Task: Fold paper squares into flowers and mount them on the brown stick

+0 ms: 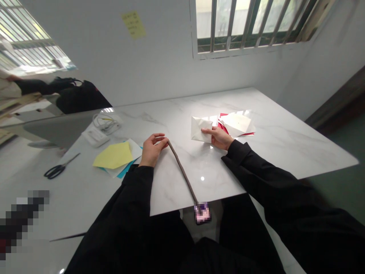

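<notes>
My left hand (pixel 153 149) pinches the upper end of a thin dark lanyard (pixel 182 171), which runs down over the table's front edge to a pixelated card (pixel 202 212). To the right, my right hand (pixel 221 137) holds a white envelope (pixel 201 129) between thumb and fingers, above the table. Just behind that hand lies a pile of white envelopes (pixel 238 122) with a red one (pixel 248 134) partly showing beneath. Left of my left hand rest a yellow envelope (pixel 114 155) and white and blue ones under it.
Black scissors (pixel 58 170) lie on the left of the marble-patterned table (pixel 168 110). A white box (pixel 95 136) and a coiled white cable (pixel 107 122) are behind them. A yellow note (pixel 133 24) is on the wall; a barred window is at the upper right.
</notes>
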### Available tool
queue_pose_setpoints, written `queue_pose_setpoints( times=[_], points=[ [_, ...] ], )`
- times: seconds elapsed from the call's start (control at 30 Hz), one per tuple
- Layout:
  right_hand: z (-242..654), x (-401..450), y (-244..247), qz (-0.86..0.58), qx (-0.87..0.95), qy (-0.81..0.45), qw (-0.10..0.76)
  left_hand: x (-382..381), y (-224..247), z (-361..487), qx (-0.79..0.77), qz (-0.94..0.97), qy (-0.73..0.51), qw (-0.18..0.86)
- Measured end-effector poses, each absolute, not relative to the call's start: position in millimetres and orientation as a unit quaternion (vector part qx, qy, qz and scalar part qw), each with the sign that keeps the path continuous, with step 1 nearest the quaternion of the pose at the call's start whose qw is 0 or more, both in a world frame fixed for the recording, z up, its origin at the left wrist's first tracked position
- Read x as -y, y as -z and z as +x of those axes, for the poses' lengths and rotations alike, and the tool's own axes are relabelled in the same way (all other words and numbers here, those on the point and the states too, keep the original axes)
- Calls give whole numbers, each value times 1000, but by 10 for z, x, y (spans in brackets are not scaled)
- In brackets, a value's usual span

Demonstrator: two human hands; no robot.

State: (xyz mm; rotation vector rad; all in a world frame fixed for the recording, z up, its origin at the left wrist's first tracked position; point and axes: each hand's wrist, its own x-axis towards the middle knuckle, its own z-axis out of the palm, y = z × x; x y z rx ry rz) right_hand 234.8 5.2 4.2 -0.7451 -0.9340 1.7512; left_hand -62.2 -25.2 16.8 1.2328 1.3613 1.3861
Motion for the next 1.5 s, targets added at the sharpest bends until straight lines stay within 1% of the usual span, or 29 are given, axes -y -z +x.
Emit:
queue_pose_setpoints(
  times=[0.23,0.37,0.43,0.5,0.57,0.63,0.77,0.9,0.97,1.03,1.07,1.13,1.27,1.4,1.5],
  points=[
    [2362,-67,-25,-303,384,-721,491,207,-116,-721,-580,549,-511,317],
    [2368,-73,-18,-311,378,-721,491,291,-173,-712,-559,615,-479,283],
    [2368,-75,-17,-311,376,-720,493,398,-219,-665,-517,715,-405,240],
    [2366,-75,-21,-311,375,-720,494,525,-264,-601,-453,812,-304,206],
    [2363,-76,-26,-312,375,-720,494,639,-300,-542,-406,861,-236,194],
    [2358,-78,-26,-310,376,-720,494,714,-323,-508,-384,880,-201,195],
    [2350,-86,-8,-299,379,-725,491,739,-344,-511,-365,892,-175,201],
    [2350,-85,-10,-301,378,-728,487,776,-423,-468,-390,883,-187,182],
    [2367,-85,-30,-301,370,-729,491,856,-535,-400,-406,868,-201,204],
    [2401,-93,-55,-302,349,-731,503,954,-680,-316,-425,834,-229,268],
    [2422,-100,-66,-307,336,-731,510,996,-750,-275,-442,808,-263,289],
    [2467,-121,-78,-315,307,-732,520,1038,-853,-210,-455,787,-275,313],
    [2522,-168,-59,-316,266,-741,530,958,-873,-191,-456,754,-303,363],
    [2523,-192,-34,-316,264,-746,523,910,-865,-208,-409,636,-390,526],
    [2516,-189,-43,-310,276,-749,516,1002,-909,-107,-364,539,-462,603]
  ],
)
